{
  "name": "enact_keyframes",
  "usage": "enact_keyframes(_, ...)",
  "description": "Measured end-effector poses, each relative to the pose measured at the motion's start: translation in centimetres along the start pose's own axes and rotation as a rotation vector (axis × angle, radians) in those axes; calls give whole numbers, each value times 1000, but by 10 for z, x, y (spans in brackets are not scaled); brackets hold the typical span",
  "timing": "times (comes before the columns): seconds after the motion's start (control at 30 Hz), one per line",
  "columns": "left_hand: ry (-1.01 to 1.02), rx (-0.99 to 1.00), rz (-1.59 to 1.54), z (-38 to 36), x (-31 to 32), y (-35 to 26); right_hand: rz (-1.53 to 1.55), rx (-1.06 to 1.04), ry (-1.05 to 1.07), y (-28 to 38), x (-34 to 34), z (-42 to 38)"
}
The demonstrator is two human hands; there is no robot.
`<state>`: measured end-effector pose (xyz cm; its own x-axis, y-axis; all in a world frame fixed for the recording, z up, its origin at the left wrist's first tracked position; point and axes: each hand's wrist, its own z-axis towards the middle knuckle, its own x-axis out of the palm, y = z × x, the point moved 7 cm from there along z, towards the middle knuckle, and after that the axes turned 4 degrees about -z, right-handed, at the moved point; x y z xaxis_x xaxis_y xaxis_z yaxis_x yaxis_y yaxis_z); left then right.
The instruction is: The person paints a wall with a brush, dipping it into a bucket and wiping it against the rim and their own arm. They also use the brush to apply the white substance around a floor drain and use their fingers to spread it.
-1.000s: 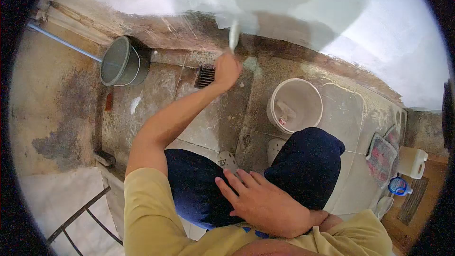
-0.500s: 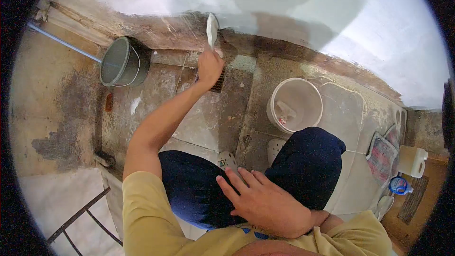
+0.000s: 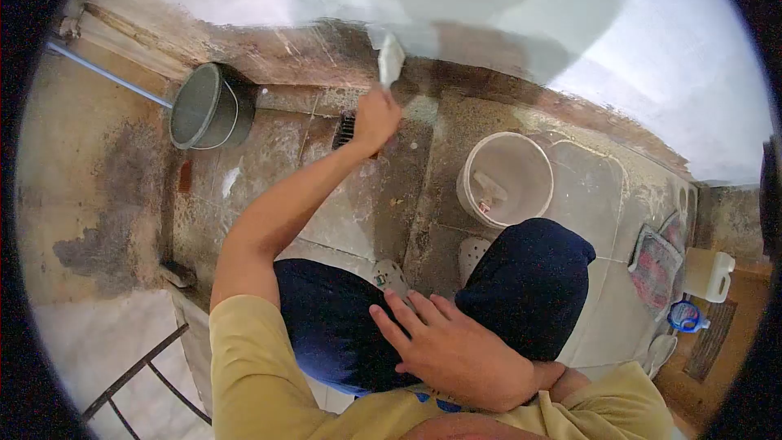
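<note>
My left hand is closed around the handle of a white-coated brush. The brush head lies against the lower part of the wall, where pale paint meets a dark, bare strip. Below this hand is a floor drain grate, partly covered by it. My right hand rests palm down over my lap with its fingers spread, and holds nothing. Between my knees and the wall stands a white bucket with whitish residue and a small reddish-white piece inside.
A dark green bucket stands at the left with a blue pole behind it. To the right lie a stained cloth, a pale jug and a blue-and-clear container. Metal bars cross the lower left.
My left hand and the brush have moved to the right and slightly down along the wall base, uncovering more of the drain grate. My right hand has stayed in place.
</note>
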<state>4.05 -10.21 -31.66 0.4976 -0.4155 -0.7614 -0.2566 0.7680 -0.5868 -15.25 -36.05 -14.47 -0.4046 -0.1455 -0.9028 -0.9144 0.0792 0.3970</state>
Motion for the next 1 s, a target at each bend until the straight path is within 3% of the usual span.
enact_keyframes(0.2, -81, -59, 34, 14, -29, 17, 8, -16, 3, 1, 2, 0)
enact_keyframes(0.37, 73, -66, 109, 18, -21, 27, 8, -24, 9, 2, 0, 1)
enact_keyframes(0.7, 126, -2, 198, 24, -15, 37, 25, -4, 14, 2, 0, 0)
enact_keyframes(0.77, 26, 70, 144, 25, -20, 33, 25, -6, 15, 2, 0, 1)
enact_keyframes(0.87, 66, -2, 166, 25, -22, 35, 2, -1, 8, 2, 2, 1)
enact_keyframes(1.0, 92, 44, 213, 26, -27, 34, 3, -8, 18, 2, 0, 1)
